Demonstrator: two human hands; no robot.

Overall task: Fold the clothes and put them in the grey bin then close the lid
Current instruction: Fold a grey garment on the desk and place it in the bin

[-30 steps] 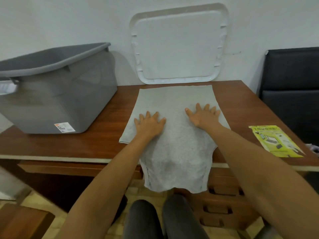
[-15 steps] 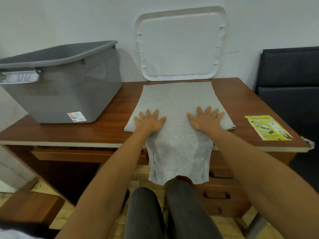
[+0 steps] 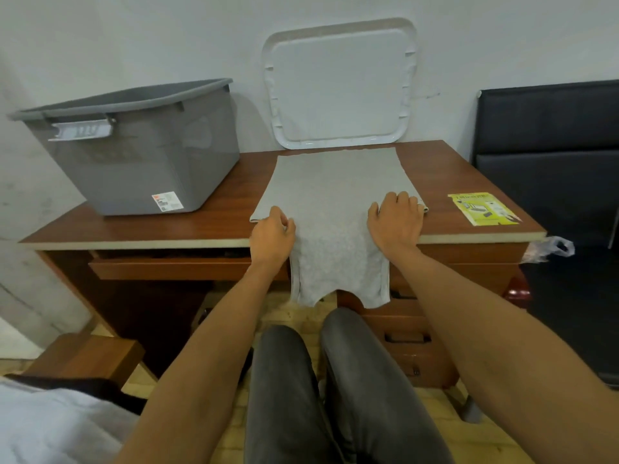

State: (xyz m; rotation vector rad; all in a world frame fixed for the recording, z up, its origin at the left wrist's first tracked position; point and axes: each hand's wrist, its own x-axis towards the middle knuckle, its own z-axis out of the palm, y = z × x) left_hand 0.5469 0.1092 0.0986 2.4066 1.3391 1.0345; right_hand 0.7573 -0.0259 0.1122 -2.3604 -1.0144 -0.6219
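A grey garment [image 3: 335, 192] lies flat on the wooden desk [image 3: 201, 226], its near end hanging over the front edge. My left hand [image 3: 272, 234] grips the garment's left side near the desk edge, fingers curled into the cloth. My right hand [image 3: 395, 222] holds the right side, its fingers curled over the folded edge. The open grey bin [image 3: 140, 152] stands on the desk's left part. Its white lid [image 3: 338, 85] leans upright against the wall behind the garment.
A yellow leaflet [image 3: 480, 209] lies on the desk's right part, with a plastic bag [image 3: 549, 249] at the corner. A black chair [image 3: 549, 155] stands to the right. My knees [image 3: 321, 380] are under the desk front, and white cloth [image 3: 50, 426] lies at lower left.
Both hands slid back toward the desk's front edge and went from flat on the garment to curled on its sides. The camera pulled back and tilted down.
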